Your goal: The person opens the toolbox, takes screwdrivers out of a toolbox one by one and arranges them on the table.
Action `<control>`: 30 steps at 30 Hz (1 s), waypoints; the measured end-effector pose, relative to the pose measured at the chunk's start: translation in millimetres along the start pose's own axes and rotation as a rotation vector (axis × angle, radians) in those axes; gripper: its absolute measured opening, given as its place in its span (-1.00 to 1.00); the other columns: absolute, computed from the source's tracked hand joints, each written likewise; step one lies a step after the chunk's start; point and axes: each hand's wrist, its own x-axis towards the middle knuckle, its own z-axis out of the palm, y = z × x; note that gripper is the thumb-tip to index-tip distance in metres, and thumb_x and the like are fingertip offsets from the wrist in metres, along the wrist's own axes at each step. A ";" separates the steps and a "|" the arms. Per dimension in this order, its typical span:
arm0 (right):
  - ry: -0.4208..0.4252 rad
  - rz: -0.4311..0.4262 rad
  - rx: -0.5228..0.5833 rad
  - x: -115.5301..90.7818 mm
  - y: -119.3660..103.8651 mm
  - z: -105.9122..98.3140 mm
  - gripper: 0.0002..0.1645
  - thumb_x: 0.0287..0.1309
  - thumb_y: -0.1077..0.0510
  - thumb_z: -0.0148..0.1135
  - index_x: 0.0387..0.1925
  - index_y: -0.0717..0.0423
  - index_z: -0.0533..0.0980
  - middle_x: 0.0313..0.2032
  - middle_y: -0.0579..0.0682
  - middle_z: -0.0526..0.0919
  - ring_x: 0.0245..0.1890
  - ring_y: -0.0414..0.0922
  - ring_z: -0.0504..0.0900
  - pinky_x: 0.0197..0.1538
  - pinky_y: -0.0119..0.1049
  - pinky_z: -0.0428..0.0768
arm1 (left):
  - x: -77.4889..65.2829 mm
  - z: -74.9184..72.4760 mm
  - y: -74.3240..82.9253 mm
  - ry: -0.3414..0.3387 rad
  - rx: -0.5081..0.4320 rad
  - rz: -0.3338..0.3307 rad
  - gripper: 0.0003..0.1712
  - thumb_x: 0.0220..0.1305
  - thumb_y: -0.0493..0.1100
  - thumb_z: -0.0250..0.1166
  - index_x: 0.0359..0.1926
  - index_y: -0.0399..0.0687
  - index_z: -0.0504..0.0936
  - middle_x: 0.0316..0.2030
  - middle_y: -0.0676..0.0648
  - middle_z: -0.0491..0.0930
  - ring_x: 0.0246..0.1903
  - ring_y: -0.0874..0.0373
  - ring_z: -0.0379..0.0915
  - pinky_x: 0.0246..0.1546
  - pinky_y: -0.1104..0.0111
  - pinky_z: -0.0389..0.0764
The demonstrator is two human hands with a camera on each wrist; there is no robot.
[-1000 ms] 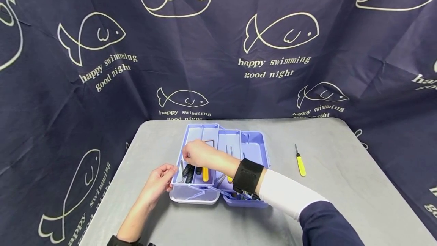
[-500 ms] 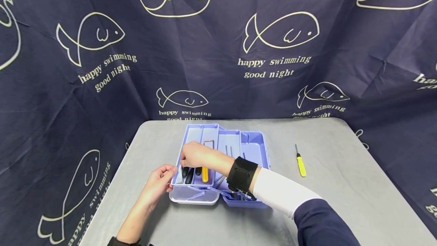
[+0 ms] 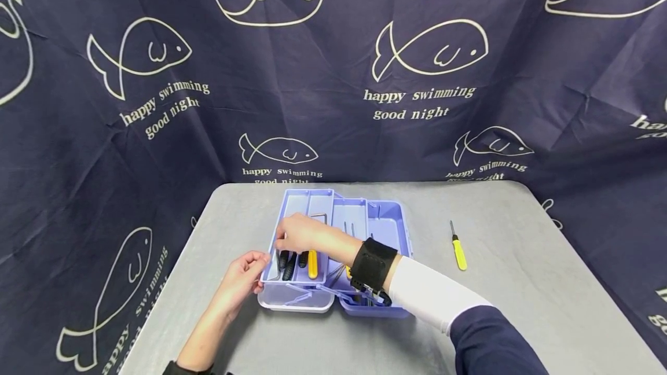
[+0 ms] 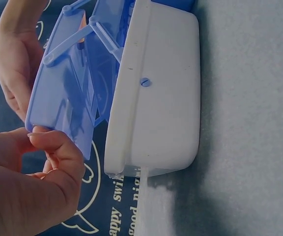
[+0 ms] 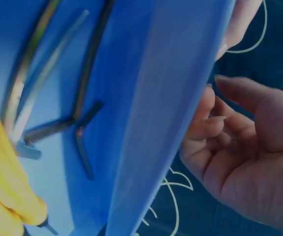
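From the head, the right grip (image 3: 299, 232) hangs over the tray (image 3: 294, 204), its fingertips by the left rim. A bent key (image 3: 278, 265) lies in the tray just on the near side of those tips, and its long part runs from near to far, toward them. The right grip looks nearer to it than the left grip (image 3: 245, 271), which is outside that rim. Black handles (image 3: 289, 269) and a yellow handle (image 3: 312, 265) sit on the near side of the right grip; past it, the tray floor shows up to the back rim. The table (image 3: 432, 213) reaches out left of the left grip

From the left wrist, the left grip pinches the tray's corner with thumb and finger

From the right wrist, the right grip's fingers are bent, but I cannot tell if they pinch anything
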 end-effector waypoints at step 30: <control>0.200 0.050 0.110 -39.4 12.6 -11.6 -0.89 0.25 0.26 0.35 -0.29 0.04 0.55 -0.48 -0.13 0.53 -0.41 -0.17 0.50 -0.29 -0.36 0.45 | -1.2 0.7 0.5 0.002 -0.008 0.009 -0.83 0.56 -0.25 0.15 -0.14 -0.34 0.49 -0.59 0.08 0.43 -0.65 0.30 0.29 -0.60 0.51 0.35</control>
